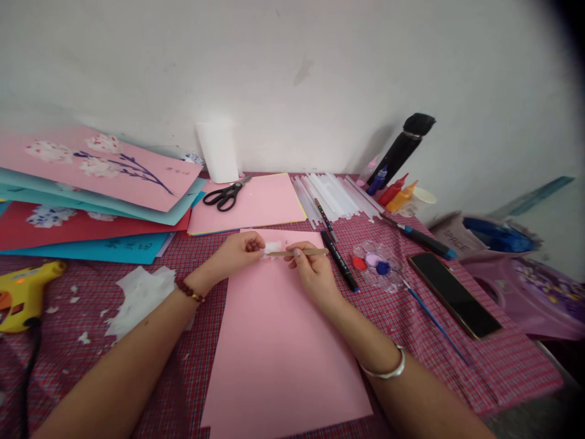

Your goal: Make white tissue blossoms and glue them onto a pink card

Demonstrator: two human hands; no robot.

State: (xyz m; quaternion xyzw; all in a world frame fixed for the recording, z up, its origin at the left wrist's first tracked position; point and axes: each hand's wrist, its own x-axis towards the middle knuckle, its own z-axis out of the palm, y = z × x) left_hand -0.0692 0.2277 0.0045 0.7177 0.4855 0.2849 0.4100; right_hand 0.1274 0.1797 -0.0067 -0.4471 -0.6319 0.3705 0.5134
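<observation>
Over the upper part of a pink sheet of paper (286, 341), both hands meet around a small piece of white tissue (273, 247). My left hand (240, 255) is closed, with its fingertips pinching the tissue's left edge. Between the fingers of my right hand (315, 277) is a flat wooden stick (311, 251), gripped near its right end. The stick's other end reaches the tissue by my left fingertips; the exact contact is hidden. Beside my left forearm lies a stack of white tissue pieces (144, 296). A black marker (339, 259) rests right of my right hand.
Left are a yellow glue gun (27, 296) and decorated coloured sheets (150, 183). Behind lie scissors (223, 196), a white paper roll (218, 152) and glue sticks (331, 192). Right are a paint palette (377, 262), a blue paintbrush (434, 320), a phone (454, 292) and paint bottles (393, 189).
</observation>
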